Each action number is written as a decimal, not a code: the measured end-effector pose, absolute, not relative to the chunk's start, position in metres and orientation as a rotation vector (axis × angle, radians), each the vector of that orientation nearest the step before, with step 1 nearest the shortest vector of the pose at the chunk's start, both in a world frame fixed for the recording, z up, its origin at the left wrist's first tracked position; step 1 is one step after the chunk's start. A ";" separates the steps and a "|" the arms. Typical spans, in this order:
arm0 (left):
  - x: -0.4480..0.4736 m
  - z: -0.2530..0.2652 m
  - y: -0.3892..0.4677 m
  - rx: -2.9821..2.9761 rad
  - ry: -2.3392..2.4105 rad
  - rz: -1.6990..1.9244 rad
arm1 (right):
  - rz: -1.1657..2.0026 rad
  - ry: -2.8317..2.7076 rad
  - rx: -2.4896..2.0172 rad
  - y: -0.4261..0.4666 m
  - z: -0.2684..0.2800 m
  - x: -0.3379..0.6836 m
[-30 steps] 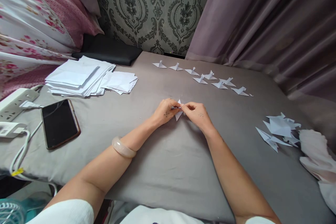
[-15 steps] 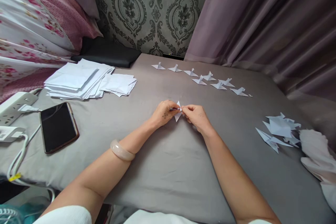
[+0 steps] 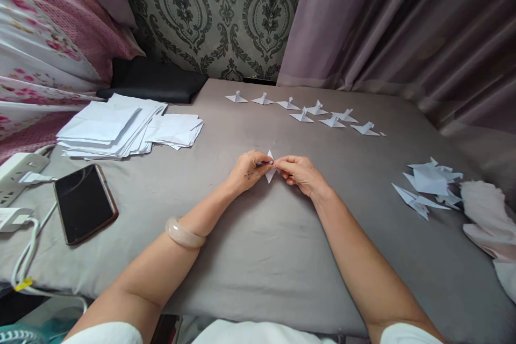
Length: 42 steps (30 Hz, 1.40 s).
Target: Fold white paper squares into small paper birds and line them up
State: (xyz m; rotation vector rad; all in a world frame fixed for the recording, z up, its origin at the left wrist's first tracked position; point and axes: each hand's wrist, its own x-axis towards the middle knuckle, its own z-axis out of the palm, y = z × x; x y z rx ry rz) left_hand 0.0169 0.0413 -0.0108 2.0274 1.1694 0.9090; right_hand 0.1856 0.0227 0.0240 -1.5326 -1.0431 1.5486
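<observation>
Left hand [image 3: 248,171] and right hand [image 3: 303,174], both pinched closed, gripping paper [image 3: 270,176] right of phone [image 3: 85,204]; long axis and pointed tips running near-to-far

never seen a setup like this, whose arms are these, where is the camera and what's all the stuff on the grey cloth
There is no machine here, just a person's two bare hands. The camera is worn on that person's head, looking forward and down.

The left hand, with a pale, glossy bangle on its forearm, and the right hand pinch a small folded white paper piece.

On the smooth grey cloth, small winged white paper figures stand beyond the hands. Larger folded white paper shapes lie bunched at the right. At the left are a stack of white paper sheets and a black-screened, brown-edged phone.
</observation>
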 end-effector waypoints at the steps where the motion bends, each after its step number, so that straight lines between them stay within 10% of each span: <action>1: 0.017 -0.011 0.041 2.030 1.171 0.909 | 1.566 -1.041 -1.526 0.023 0.024 0.186; 42: 0.018 -0.004 0.038 2.005 1.086 0.949 | 1.690 -1.038 -1.428 0.028 0.018 0.198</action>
